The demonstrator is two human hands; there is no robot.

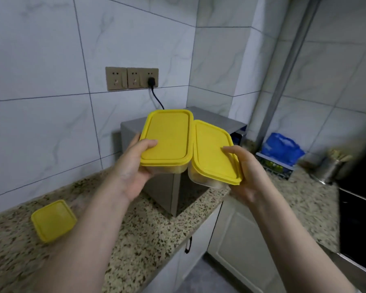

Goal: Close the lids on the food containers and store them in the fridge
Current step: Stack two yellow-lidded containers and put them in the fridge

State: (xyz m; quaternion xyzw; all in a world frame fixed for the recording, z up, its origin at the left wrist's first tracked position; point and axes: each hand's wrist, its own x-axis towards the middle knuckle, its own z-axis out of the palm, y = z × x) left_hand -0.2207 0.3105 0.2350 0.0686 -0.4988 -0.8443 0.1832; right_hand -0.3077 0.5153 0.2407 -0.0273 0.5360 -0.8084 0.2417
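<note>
The left hand (133, 166) holds a long clear plastic food box with a yellow lid (167, 138), thumb on top of the lid and fingers curled under the box. The right hand (244, 172) holds a second clear plastic box with a yellow lid (213, 153) the same way, thumb on the lid and fingers hidden below. Both lids sit flat on their boxes. The two boxes are up in the air, above the speckled stone counter (146, 229), and their long sides touch each other. The right box tips down toward the right. Something pale yellow shows through its clear wall, but I cannot tell what it is. Behind the boxes stands a small grey box-shaped machine (163, 187) on the counter, and its black cord (156, 98) runs up to a brown wall socket (131, 78) on the white tile wall. A small square box with a yellow lid (53, 220) sits alone on the counter, far to the left and well apart from the hands. On the right side lie a blue plastic bag (281, 148) and a shiny metal pot (330, 168).
</note>
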